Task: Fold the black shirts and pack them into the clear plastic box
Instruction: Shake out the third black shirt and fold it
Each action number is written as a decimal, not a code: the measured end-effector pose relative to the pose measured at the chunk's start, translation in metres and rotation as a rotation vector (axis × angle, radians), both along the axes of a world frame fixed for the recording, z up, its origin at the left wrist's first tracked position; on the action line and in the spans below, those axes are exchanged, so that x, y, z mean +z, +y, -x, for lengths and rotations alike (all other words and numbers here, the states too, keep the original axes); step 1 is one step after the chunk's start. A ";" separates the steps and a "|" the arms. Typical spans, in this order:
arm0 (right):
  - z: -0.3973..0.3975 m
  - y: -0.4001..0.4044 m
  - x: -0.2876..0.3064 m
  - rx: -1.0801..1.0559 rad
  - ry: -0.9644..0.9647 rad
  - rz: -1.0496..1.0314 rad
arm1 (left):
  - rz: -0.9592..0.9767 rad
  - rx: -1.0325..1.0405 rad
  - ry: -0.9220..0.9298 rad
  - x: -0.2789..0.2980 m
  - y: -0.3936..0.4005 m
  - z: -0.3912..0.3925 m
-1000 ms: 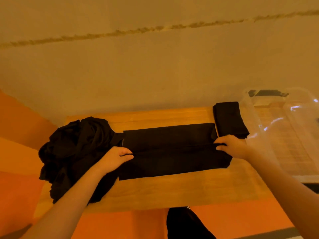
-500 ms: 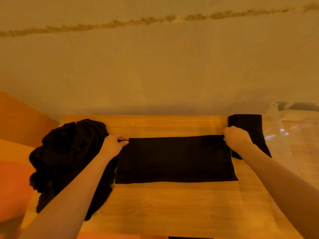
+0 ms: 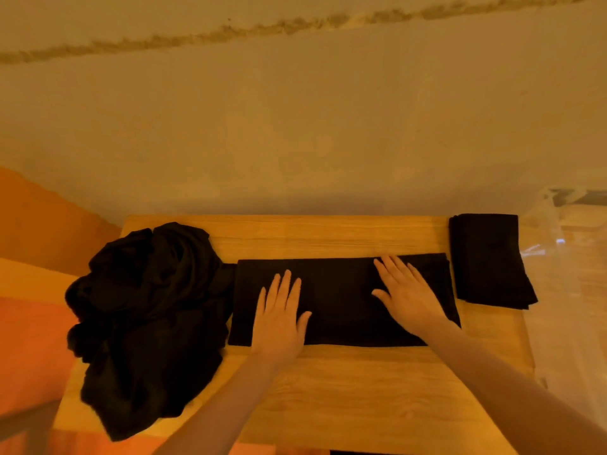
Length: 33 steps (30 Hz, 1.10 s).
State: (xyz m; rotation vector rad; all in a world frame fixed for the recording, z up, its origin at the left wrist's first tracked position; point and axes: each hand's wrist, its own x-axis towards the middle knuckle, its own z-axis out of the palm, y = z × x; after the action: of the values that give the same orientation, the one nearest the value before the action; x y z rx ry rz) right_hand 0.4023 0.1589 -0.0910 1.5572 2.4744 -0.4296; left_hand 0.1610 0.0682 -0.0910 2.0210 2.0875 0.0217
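A black shirt (image 3: 338, 290), folded into a long flat strip, lies across the middle of the wooden table (image 3: 328, 389). My left hand (image 3: 279, 318) rests flat on its left part, fingers spread. My right hand (image 3: 405, 292) lies flat on its right part, fingers spread too. Neither hand holds anything. A smaller folded black shirt (image 3: 489, 261) lies at the table's right end. A heap of unfolded black shirts (image 3: 147, 310) covers the left end and hangs over the edge. The clear plastic box (image 3: 565, 274) stands just right of the table, hazy and partly cut off.
A plain beige wall (image 3: 295, 126) rises right behind the table's far edge. Orange floor or surface (image 3: 29, 323) shows to the left, below the table. Bare wood lies in front of the strip, between my forearms.
Both hands let go of the strip's far corners after folding it over, then moved inward and laid flat on the cloth. The camera view has shifted nearer and lower.
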 end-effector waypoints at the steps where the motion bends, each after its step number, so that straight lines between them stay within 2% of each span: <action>1: -0.005 -0.003 -0.008 -0.023 -0.021 0.016 | 0.070 0.071 0.021 -0.009 -0.004 0.003; 3: -0.019 -0.007 -0.019 -0.101 -0.079 0.003 | 0.117 0.182 0.048 -0.018 -0.008 0.018; 9: -0.027 -0.030 -0.025 -0.245 -0.040 -0.026 | 0.146 0.040 0.091 -0.019 0.004 0.039; 14: -0.019 -0.024 -0.019 -0.212 -0.081 -0.076 | 0.100 0.098 0.013 -0.002 0.032 0.007; 18: -0.034 -0.030 -0.025 -0.212 -0.027 -0.078 | 0.224 0.167 0.023 -0.011 0.050 -0.012; 25: -0.004 -0.098 -0.020 -0.498 0.107 0.015 | 0.206 -0.162 0.108 -0.012 0.103 -0.003; 28: -0.006 -0.098 -0.012 -0.392 0.076 -0.053 | 0.144 -0.221 0.159 0.000 0.109 -0.007; 30: -0.022 -0.086 -0.012 -0.276 0.020 -0.095 | 0.076 -0.186 0.112 0.007 0.091 -0.025; 33: -0.052 -0.074 -0.023 -0.093 -0.040 -0.072 | 0.113 -0.150 0.060 -0.001 0.044 -0.055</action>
State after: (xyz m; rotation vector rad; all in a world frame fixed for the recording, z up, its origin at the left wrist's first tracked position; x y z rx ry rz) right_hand 0.4546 0.0854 -0.1135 1.6970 2.4199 -0.3229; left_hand 0.2159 0.1122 -0.0923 2.1274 1.9181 -0.1812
